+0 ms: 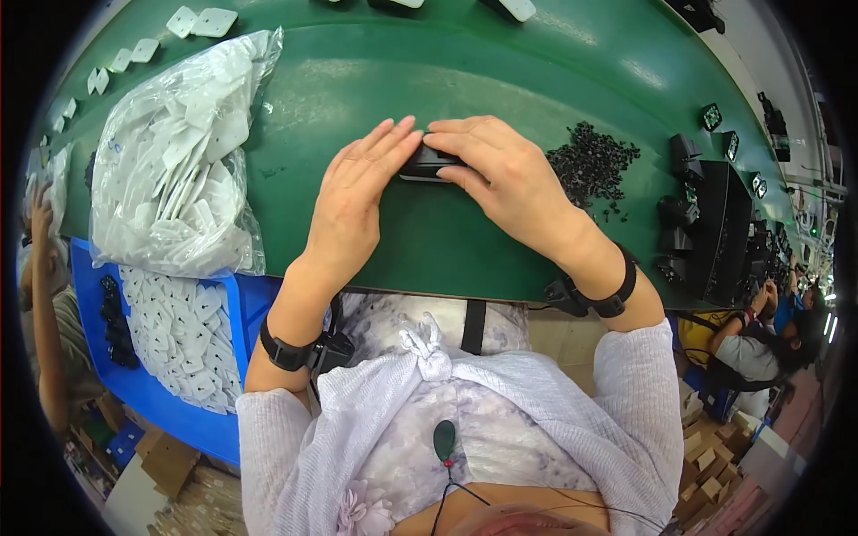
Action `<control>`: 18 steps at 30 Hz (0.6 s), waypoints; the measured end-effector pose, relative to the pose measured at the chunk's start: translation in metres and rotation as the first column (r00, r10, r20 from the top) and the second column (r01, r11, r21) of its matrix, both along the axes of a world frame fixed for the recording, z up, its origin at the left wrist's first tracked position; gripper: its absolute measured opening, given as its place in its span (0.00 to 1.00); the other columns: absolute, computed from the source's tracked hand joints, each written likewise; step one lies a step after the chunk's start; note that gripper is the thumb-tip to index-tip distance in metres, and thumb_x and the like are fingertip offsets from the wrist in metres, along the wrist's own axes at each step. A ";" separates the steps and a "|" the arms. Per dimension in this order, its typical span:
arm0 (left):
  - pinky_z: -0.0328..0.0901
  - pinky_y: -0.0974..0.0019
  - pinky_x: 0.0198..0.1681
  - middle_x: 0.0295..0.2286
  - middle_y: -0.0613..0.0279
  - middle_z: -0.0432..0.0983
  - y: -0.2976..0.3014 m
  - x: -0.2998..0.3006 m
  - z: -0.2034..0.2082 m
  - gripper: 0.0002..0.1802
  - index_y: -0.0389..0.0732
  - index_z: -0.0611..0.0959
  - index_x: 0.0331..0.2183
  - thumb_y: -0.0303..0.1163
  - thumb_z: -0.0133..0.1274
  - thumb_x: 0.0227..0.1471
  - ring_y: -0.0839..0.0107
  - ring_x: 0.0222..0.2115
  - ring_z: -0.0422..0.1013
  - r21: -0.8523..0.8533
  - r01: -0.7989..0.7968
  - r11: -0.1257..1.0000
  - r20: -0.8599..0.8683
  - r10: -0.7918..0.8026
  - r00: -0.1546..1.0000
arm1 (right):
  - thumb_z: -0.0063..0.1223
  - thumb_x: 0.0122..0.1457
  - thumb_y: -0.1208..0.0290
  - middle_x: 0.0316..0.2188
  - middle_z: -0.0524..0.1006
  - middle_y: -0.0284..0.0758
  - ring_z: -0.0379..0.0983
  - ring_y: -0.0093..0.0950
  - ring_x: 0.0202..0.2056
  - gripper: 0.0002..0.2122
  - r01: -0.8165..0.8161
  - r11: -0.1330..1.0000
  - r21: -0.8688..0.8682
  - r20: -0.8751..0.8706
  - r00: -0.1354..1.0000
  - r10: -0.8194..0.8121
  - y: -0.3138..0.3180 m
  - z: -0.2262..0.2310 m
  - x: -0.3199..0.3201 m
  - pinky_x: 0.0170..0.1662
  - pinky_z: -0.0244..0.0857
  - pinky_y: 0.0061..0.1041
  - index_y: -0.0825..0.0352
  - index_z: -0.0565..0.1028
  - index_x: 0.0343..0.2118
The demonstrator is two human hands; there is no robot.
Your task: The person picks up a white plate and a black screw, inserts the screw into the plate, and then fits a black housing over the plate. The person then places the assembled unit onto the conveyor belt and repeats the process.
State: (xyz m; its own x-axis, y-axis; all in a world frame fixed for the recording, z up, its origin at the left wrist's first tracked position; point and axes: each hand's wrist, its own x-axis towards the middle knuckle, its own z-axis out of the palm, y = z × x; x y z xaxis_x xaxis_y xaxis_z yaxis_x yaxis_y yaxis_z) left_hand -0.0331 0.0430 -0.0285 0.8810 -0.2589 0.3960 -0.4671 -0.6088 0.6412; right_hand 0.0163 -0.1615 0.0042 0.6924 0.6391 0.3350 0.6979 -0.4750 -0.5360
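A small black boxy housing [424,166] with a pale strip along its near edge is on the green table in front of me. My left hand [362,183] presses against its left side, fingers long and fairly straight, thumb out of sight. From the right, my right hand [500,170] reaches over it, fingertips on top and thumb against its near right edge. Between them the two hands hold the housing and cover much of it. A pile of tiny black parts [592,163] lies just right of my right hand.
Left of my hands rests a clear bag of white plates [183,161]. Below it, a blue bin [174,393] contains white plates [179,330] and black parts. Black housings [677,210] and a large black box [722,232] stand at right. White-faced pieces [214,22] line the far edge. Other people work on both sides.
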 end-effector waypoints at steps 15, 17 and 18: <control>0.53 0.53 0.59 0.55 0.68 0.66 -0.006 -0.009 0.002 0.30 0.47 0.74 0.53 0.18 0.46 0.46 0.65 0.58 0.60 0.369 -0.071 0.927 0.003 0.075 0.997 | 0.59 0.43 0.80 0.43 0.76 0.37 0.73 0.35 0.42 0.18 0.081 0.996 -0.022 0.239 0.968 -0.074 0.005 -0.029 -0.011 0.42 0.71 0.29 0.67 0.77 0.41; 0.56 0.57 0.56 0.53 0.63 0.69 -0.010 -0.009 0.002 0.29 0.44 0.75 0.51 0.19 0.50 0.45 0.62 0.56 0.63 0.321 -0.095 0.942 0.022 0.093 0.995 | 0.59 0.45 0.80 0.42 0.76 0.37 0.73 0.33 0.42 0.16 0.074 0.997 -0.002 0.146 0.987 -0.073 0.003 -0.025 -0.006 0.42 0.70 0.28 0.67 0.77 0.41; 0.56 0.57 0.56 0.53 0.63 0.69 -0.013 -0.008 0.001 0.29 0.44 0.75 0.51 0.19 0.50 0.45 0.62 0.56 0.63 0.319 -0.097 0.943 0.029 0.092 0.995 | 0.58 0.47 0.80 0.42 0.77 0.37 0.74 0.32 0.42 0.15 0.069 0.997 0.018 0.048 0.996 -0.070 0.002 -0.021 -0.006 0.43 0.70 0.26 0.67 0.77 0.41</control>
State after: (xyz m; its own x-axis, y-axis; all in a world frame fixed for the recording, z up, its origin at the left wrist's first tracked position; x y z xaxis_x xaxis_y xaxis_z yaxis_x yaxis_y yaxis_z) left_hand -0.0413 0.0302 -0.0277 0.9029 -0.2896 0.3176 -0.4044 -0.8227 0.3996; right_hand 0.0106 -0.1593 -0.0165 0.7172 0.5843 0.3797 0.6892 -0.5143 -0.5104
